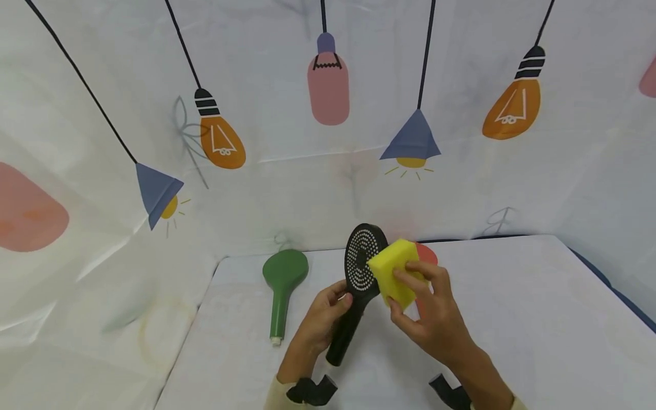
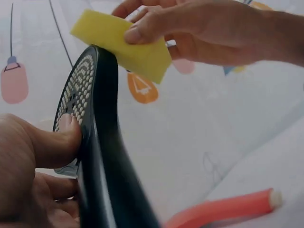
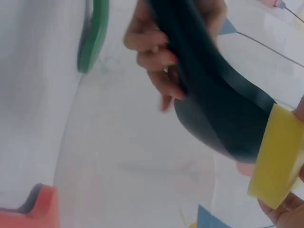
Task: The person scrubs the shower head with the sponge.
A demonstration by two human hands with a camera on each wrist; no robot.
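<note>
Black shower head (image 1: 361, 270) held clear of the white table (image 1: 517, 302), tilted: head toward one o'clock, handle end toward seven, as seen from the head camera. Its neck is gripped by the left hand (image 1: 328, 316), fingers curled round it, thumb laid near the nozzle face (image 2: 78, 88). Yellow sponge (image 1: 397, 267) set against the rim at three o'clock, pinched between thumb and bent fingers of the right hand (image 1: 435, 307). Beyond, also at three, a red shower head (image 1: 427, 254) is partly hidden; at nine, a green shower head (image 1: 285, 270) is laid on the table. Risks judged: black head could be twisted in the grip if the rim were pressed hard; sponge could be dropped if the pinch were loosened.
</note>
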